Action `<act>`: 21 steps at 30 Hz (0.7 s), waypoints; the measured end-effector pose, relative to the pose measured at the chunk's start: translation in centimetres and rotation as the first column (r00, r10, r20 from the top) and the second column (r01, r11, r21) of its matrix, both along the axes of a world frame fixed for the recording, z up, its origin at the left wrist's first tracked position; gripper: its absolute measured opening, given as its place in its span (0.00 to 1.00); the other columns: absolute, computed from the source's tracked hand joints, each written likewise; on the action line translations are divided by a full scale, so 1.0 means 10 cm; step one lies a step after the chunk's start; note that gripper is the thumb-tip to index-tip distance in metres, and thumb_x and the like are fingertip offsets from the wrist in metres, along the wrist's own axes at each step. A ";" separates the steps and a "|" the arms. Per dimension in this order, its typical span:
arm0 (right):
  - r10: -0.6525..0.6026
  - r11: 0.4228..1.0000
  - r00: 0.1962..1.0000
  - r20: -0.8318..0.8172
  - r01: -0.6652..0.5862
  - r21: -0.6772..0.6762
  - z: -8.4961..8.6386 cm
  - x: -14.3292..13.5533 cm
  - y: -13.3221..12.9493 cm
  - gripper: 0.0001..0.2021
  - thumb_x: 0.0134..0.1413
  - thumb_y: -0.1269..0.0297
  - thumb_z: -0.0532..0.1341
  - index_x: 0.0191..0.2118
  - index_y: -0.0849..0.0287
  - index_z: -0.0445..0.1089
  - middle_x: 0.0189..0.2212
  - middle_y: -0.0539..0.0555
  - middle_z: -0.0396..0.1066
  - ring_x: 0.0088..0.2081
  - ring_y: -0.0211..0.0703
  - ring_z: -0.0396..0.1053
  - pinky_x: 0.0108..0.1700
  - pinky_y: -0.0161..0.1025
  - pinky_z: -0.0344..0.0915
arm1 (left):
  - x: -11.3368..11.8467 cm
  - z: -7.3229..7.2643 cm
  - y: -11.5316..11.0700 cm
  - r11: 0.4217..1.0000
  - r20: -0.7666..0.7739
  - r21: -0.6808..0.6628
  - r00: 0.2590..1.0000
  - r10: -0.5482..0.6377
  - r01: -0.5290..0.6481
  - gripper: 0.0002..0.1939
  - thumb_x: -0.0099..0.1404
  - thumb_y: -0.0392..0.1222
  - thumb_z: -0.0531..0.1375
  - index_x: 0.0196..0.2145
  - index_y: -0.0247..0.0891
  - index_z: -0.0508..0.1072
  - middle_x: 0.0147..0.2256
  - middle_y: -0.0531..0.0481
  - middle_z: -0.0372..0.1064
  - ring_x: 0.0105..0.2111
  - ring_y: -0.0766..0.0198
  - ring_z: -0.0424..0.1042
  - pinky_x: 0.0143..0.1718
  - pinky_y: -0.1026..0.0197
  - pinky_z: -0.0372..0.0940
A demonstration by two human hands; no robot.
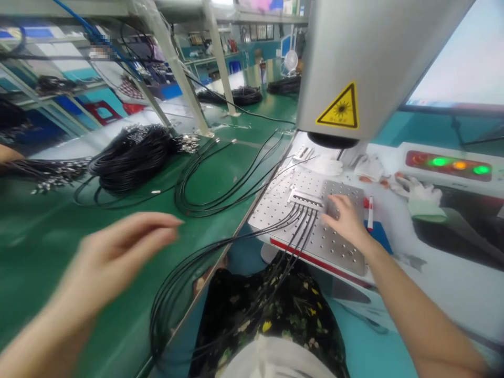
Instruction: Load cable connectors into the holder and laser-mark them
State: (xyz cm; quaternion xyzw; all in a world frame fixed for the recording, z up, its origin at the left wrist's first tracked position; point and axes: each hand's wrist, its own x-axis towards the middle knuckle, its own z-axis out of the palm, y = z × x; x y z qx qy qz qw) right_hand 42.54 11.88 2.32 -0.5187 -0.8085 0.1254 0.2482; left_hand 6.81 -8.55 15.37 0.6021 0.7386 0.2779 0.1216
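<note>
My right hand [348, 223] is at the right end of a slotted metal fixture [305, 199], thumb and fingers apart, with nothing visible between them. Whether the fingertips touch the fixture I cannot tell. Several thin black cables [301, 231] have their ends at the fixture and hang over the front edge of the perforated metal plate [334, 244], looping left. My left hand [126, 247], slightly blurred, hovers above the green table [39, 252] with fingers stretched out and no object visible in it. Looped black cables [181, 194] lie just beyond it.
A machine head [346, 63] with a yellow warning sign overhangs the plate. A thick cable bundle [134, 157] lies at left, near another person's hand [10, 154]. Right are a marker [370, 214], white gloves [423, 197] and a lit button panel [449, 165]. Shelf posts [189, 89] rise behind.
</note>
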 end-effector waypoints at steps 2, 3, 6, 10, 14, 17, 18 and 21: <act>0.025 0.998 0.991 0.128 -0.017 -0.062 0.00 0.00 0.09 0.30 0.46 0.52 0.58 0.55 0.58 0.56 0.56 0.63 0.53 0.57 0.61 0.52 0.54 0.55 0.55 | 0.35 -0.15 0.33 0.958 0.022 -0.009 0.958 -0.287 0.287 0.12 0.63 0.50 0.52 0.37 0.43 0.71 0.35 0.59 0.70 0.35 0.64 0.67 0.37 0.63 0.64; 0.034 0.996 0.982 0.184 -0.018 -0.089 0.01 0.01 0.13 0.33 0.44 0.50 0.59 0.56 0.59 0.56 0.57 0.63 0.52 0.58 0.63 0.50 0.54 0.57 0.54 | 0.57 -0.28 0.53 0.903 0.021 -0.014 0.903 -0.428 0.429 0.10 0.63 0.46 0.52 0.38 0.42 0.71 0.36 0.56 0.70 0.36 0.63 0.67 0.39 0.63 0.64; 0.044 0.992 0.958 0.283 -0.009 -0.124 0.02 0.02 0.22 0.34 0.40 0.47 0.61 0.53 0.61 0.59 0.58 0.65 0.52 0.58 0.65 0.48 0.54 0.59 0.54 | 1.25 -0.68 1.10 0.784 -0.093 -0.001 0.781 -0.618 0.621 0.12 0.62 0.37 0.53 0.44 0.37 0.67 0.43 0.46 0.67 0.43 0.59 0.66 0.46 0.58 0.62; 0.010 0.999 0.956 0.293 0.006 -0.052 0.01 0.02 0.27 0.24 0.40 0.53 0.60 0.45 0.59 0.64 0.54 0.64 0.58 0.56 0.62 0.53 0.54 0.56 0.54 | 1.82 -1.05 1.48 0.754 -0.309 0.004 0.718 -0.624 0.657 0.19 0.61 0.39 0.55 0.50 0.35 0.61 0.47 0.42 0.63 0.50 0.54 0.59 0.49 0.53 0.60; 0.020 1.000 0.968 0.252 -0.017 -0.013 -0.04 0.01 0.32 0.17 0.36 0.61 0.59 0.38 0.57 0.63 0.49 0.61 0.60 0.52 0.57 0.58 0.52 0.51 0.56 | 1.99 -1.19 1.60 0.788 -0.425 0.009 0.715 -0.554 0.616 0.16 0.63 0.40 0.53 0.48 0.34 0.61 0.42 0.42 0.63 0.46 0.54 0.60 0.45 0.53 0.60; 0.020 1.000 0.978 0.207 -0.022 0.007 0.01 -0.01 0.34 0.16 0.32 0.64 0.58 0.34 0.56 0.60 0.43 0.59 0.62 0.47 0.56 0.61 0.47 0.50 0.60 | 2.05 -1.19 1.64 0.815 -0.481 0.044 0.728 -0.490 0.578 0.12 0.63 0.39 0.52 0.44 0.33 0.63 0.39 0.43 0.62 0.42 0.54 0.62 0.41 0.52 0.61; 0.018 1.000 0.984 0.179 -0.020 0.006 0.05 -0.03 0.33 0.16 0.32 0.65 0.58 0.35 0.56 0.59 0.41 0.59 0.63 0.45 0.55 0.63 0.46 0.49 0.61 | 2.07 -1.16 1.66 0.823 -0.496 0.059 0.733 -0.466 0.564 0.11 0.63 0.37 0.51 0.43 0.33 0.64 0.38 0.43 0.62 0.40 0.54 0.62 0.40 0.53 0.61; 0.014 0.999 0.996 0.091 -0.009 -0.052 0.28 -0.10 0.29 0.18 0.33 0.68 0.56 0.37 0.55 0.56 0.34 0.56 0.67 0.37 0.51 0.67 0.37 0.43 0.63 | 2.12 -0.98 1.69 0.843 -0.521 0.084 0.745 -0.417 0.531 0.07 0.62 0.32 0.50 0.38 0.32 0.64 0.37 0.43 0.61 0.37 0.56 0.62 0.35 0.55 0.61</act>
